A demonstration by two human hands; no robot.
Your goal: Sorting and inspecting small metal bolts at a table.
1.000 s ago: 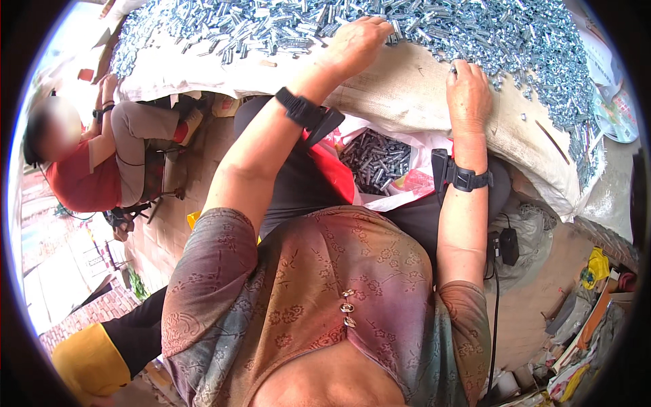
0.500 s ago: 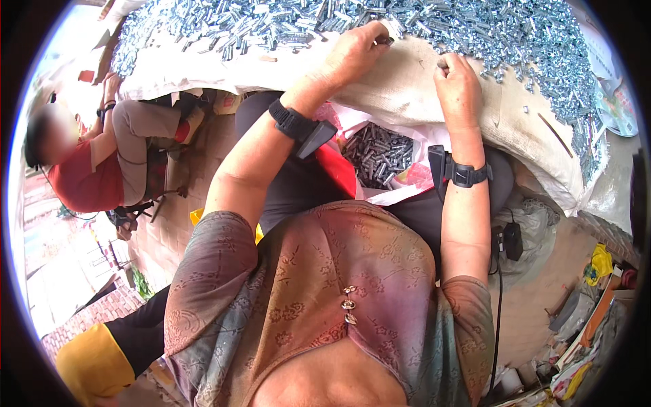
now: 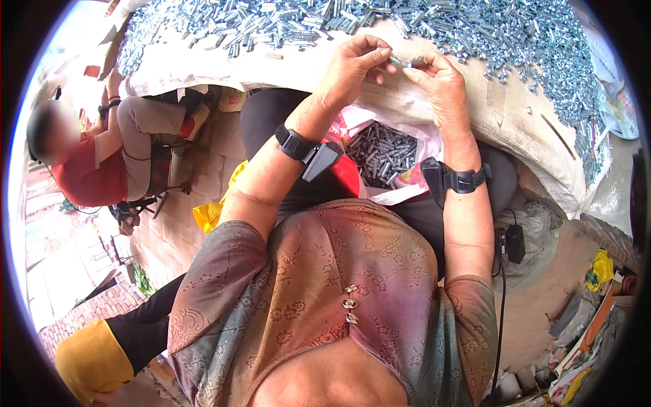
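Two hands [image 3: 400, 68], two wrist bands [image 3: 298, 144], one bag [image 3: 400, 159], countless metal pieces [image 3: 475, 27].

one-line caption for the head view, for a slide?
Both hands, left hand and right hand, pinch a small metal part above a heap of metal parts.

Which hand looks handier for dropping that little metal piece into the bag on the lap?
Probably the right hand: it sits almost straight above the open bag of grey pieces, while the left hand is slightly farther aside.
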